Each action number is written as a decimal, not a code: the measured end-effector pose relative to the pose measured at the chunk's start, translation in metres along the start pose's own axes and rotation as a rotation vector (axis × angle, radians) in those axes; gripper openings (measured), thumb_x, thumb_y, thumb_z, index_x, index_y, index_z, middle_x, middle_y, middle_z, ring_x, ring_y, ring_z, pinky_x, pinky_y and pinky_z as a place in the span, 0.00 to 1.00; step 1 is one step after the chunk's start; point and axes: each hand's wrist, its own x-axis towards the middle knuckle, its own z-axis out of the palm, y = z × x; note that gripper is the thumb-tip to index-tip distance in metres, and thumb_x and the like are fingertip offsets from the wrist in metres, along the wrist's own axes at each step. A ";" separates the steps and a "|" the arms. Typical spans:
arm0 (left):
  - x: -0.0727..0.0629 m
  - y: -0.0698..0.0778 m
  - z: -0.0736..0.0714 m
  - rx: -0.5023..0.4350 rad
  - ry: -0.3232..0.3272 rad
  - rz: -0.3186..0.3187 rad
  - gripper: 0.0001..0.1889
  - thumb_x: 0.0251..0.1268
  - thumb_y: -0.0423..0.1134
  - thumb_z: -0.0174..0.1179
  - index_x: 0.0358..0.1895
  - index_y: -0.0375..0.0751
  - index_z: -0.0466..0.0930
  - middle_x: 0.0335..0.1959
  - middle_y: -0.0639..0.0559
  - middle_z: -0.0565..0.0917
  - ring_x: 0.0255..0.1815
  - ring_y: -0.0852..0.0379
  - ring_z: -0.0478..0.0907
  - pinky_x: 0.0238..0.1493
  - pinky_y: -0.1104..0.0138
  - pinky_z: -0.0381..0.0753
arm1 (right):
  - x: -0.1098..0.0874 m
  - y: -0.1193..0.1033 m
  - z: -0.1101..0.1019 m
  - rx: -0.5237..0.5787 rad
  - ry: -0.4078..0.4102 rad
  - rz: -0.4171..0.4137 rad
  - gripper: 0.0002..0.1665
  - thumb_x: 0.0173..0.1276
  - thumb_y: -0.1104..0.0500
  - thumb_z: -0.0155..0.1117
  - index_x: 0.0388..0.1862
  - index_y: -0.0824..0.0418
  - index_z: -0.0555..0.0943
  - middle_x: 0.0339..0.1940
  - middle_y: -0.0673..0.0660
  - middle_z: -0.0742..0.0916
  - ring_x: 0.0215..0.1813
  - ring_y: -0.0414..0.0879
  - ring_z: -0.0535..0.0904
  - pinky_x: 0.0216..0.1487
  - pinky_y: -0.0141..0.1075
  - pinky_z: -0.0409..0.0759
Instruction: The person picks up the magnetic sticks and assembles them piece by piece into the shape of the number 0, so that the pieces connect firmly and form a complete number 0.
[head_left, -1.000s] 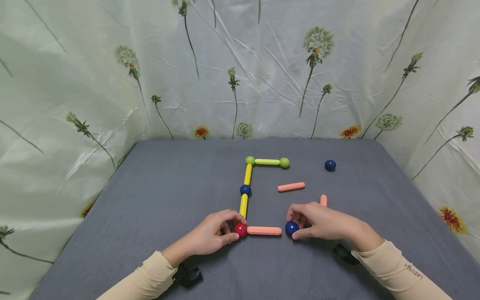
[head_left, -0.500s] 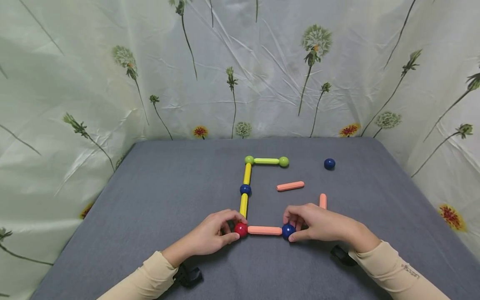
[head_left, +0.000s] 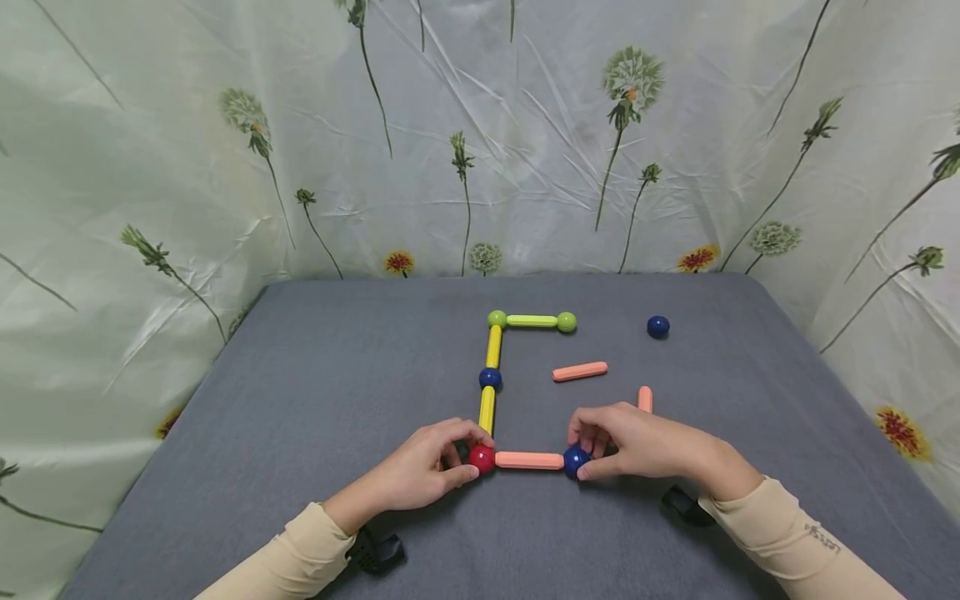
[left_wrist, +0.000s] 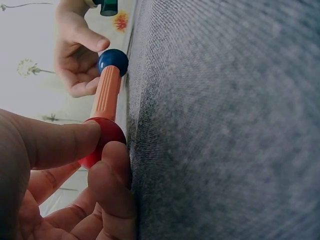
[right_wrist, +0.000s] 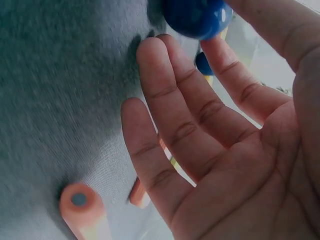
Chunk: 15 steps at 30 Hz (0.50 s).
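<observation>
My right hand (head_left: 637,442) had its grip pinched on the near blue ball (head_left: 575,462), thumb and forefinger around it. A second before, that ball sat apart from the orange rod (head_left: 528,460); now it touched the rod's right end, and it had been there half a second earlier as well. My left hand (head_left: 427,462) had not shifted: grip closed on the red ball (head_left: 481,457) at the rod's left end, thumb and fingers curled round it.

From the red ball a yellow rod (head_left: 487,408) ran away from me to a second blue ball (head_left: 490,378), then another yellow rod (head_left: 493,346) to a green ball (head_left: 497,318). A lime rod (head_left: 532,320) led right from there to a second green ball (head_left: 567,322). These pieces lay as before.

Loose pieces, unmoved: one orange rod (head_left: 580,371) inside the open frame, another orange rod (head_left: 645,398) just behind my right hand, partly hidden, and a lone blue ball (head_left: 657,326) well apart to the far right.

All rested on a grey cloth-covered desk (head_left: 337,375). Behind and to both sides hung a pale crinkled curtain (head_left: 225,167) printed with dandelions and small red flowers.
</observation>
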 end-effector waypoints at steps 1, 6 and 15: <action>0.000 0.000 0.000 0.000 0.001 0.005 0.18 0.73 0.34 0.70 0.62 0.49 0.83 0.54 0.53 0.84 0.30 0.68 0.79 0.36 0.71 0.80 | 0.000 0.000 -0.002 -0.009 0.008 -0.001 0.16 0.72 0.47 0.77 0.50 0.51 0.83 0.40 0.44 0.87 0.41 0.35 0.82 0.46 0.32 0.82; 0.001 0.000 -0.002 0.000 0.007 0.017 0.17 0.73 0.34 0.70 0.61 0.50 0.83 0.54 0.52 0.84 0.29 0.67 0.79 0.36 0.70 0.81 | 0.001 -0.003 -0.020 -0.096 0.079 0.004 0.15 0.74 0.47 0.74 0.51 0.53 0.84 0.38 0.43 0.86 0.40 0.34 0.81 0.45 0.32 0.82; -0.001 0.000 -0.001 0.024 -0.002 -0.029 0.17 0.73 0.35 0.70 0.61 0.55 0.83 0.52 0.57 0.84 0.31 0.65 0.78 0.35 0.70 0.80 | 0.021 0.008 -0.049 -0.237 0.212 0.089 0.16 0.76 0.54 0.73 0.57 0.59 0.85 0.43 0.48 0.89 0.44 0.40 0.85 0.48 0.39 0.86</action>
